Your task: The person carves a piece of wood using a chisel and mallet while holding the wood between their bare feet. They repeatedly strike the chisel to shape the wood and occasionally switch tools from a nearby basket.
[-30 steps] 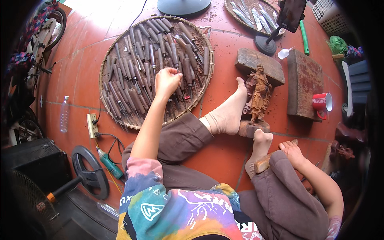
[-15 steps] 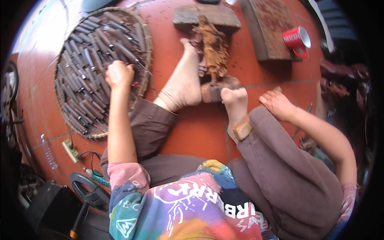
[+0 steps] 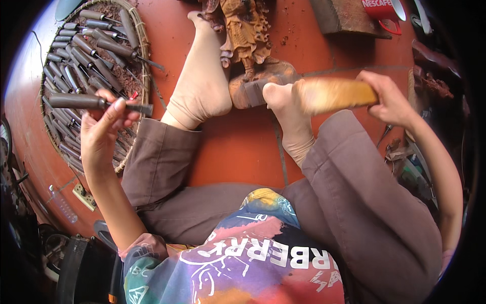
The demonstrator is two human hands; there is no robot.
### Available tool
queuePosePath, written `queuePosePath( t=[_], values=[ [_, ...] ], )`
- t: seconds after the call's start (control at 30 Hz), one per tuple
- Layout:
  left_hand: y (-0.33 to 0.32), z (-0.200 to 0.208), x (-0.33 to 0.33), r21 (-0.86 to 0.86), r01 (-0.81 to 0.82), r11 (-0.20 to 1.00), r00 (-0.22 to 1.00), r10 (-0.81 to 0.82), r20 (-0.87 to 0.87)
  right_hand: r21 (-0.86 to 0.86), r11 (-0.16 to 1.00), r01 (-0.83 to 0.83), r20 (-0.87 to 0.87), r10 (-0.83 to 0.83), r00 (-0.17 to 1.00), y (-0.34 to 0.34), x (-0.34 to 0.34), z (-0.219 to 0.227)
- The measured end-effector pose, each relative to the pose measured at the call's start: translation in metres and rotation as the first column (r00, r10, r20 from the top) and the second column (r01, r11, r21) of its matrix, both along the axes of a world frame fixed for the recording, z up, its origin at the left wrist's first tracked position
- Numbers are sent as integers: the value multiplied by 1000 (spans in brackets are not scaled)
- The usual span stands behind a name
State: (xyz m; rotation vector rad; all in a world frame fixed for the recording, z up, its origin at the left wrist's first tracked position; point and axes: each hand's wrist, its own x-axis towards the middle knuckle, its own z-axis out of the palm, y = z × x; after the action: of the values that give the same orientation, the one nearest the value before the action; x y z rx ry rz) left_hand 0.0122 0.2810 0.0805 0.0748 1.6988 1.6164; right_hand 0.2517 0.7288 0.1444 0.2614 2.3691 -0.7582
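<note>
A wood carving chisel point(image 3: 76, 101) with a dark handle lies level in the fingers of my left hand point(image 3: 101, 129), its short metal blade pointing right. This hand is over the edge of a round woven basket point(image 3: 146, 55) full of similar chisels. Near my right foot, my right hand point(image 3: 392, 99) grips the end of a yellowish wooden mallet point(image 3: 336, 95), which is smeared by motion. A carved wooden figure point(image 3: 246, 35) lies on the floor between and beyond my feet, its base point(image 3: 263, 83) towards me. My socked feet rest against both sides of that base.
A dark wooden block point(image 3: 349, 20) stands at the far right with a red mug point(image 3: 386, 14) on it. A power strip point(image 3: 84, 196) lies on the tiled floor at left. Dark carved wood pieces point(image 3: 438, 66) and clutter line the right side.
My left hand has lifted a chisel out of the basket and moved left and nearer. My right hand has raised the mallet from beside my right knee. The view has shifted slightly.
</note>
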Motion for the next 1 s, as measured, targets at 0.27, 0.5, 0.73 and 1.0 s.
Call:
queuePosePath(
  t=[0.27, 0.5, 0.73, 1.0],
  values=[
    [107, -30, 27, 308, 17, 951, 959, 72, -274, 320, 921, 221, -766, 114, 633, -162, -33, -132],
    [120, -64, 55, 354, -52, 934, 965, 138, -221, 347, 908, 236, -771, 133, 623, -167, -33, -141],
    [123, -76, 57, 441, -78, 894, 976, 158, -149, 341, 917, 209, -802, 168, 573, -161, -34, -140],
    [129, -76, 58, 424, -52, 904, 963, 157, -217, 376, 905, 201, -777, 189, 601, -161, -31, -138]
  ],
)
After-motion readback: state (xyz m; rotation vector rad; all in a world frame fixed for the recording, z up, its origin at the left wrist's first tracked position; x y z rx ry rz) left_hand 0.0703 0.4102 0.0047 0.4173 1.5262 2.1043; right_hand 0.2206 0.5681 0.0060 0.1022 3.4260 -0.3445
